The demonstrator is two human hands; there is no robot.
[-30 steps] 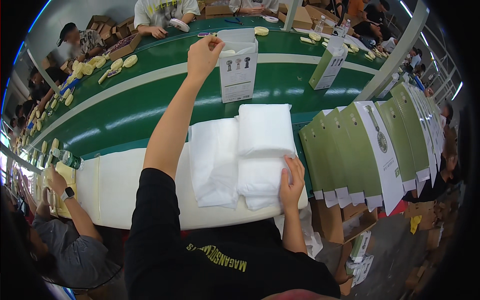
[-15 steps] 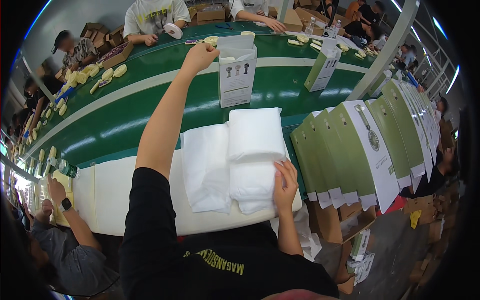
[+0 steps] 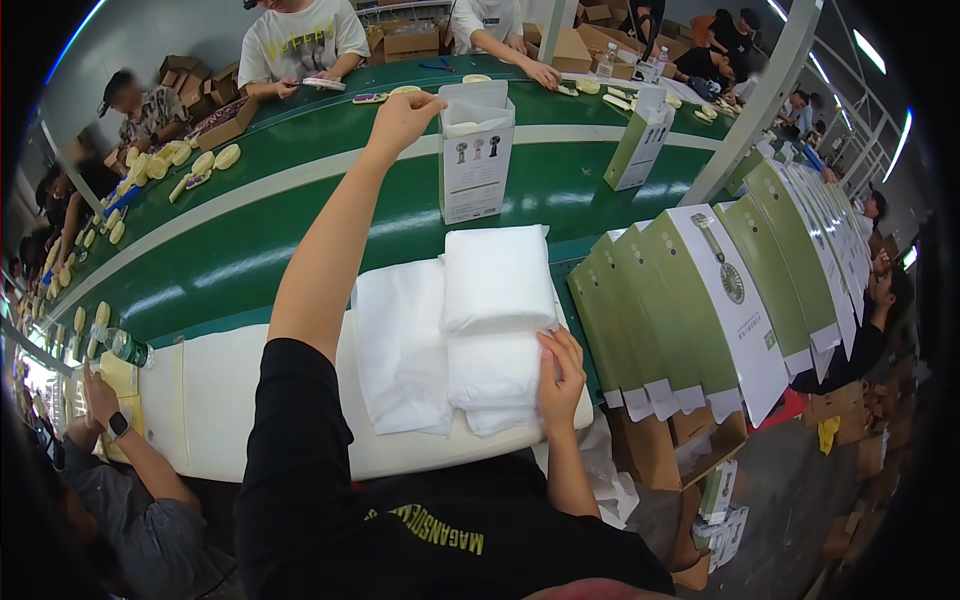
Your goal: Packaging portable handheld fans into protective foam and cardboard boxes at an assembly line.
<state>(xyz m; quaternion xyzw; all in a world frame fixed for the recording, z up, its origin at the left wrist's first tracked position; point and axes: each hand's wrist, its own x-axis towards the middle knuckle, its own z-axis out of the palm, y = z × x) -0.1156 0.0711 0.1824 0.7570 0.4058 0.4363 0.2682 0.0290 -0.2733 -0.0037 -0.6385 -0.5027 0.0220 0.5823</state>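
An upright white carton (image 3: 476, 170) with its top flaps up stands on the green conveyor, with white wrapping showing inside. My left hand (image 3: 402, 118) reaches across to its upper left edge, fingertips pinched at the side flap. On the white padded table in front of me lie soft white wrapped packets: an upper packet (image 3: 497, 278) overlaps a lower packet (image 3: 492, 368). A flat white sleeve (image 3: 402, 345) lies to their left. My right hand (image 3: 562, 375) rests against the right edge of the lower packet, fingers extended and slightly bent.
A row of green-and-white cartons (image 3: 700, 300) leans at my right. Another open carton (image 3: 640, 140) stands farther along the conveyor belt (image 3: 270, 250). Cream plastic parts lie along the far side. A co-worker's hand (image 3: 100, 400) is at left beside a plastic bottle (image 3: 125, 346).
My left hand stays at the carton's upper left edge, and my right hand stays by the packets. The whole view has shifted slightly. Across the belt, a co-worker has lowered a round white part.
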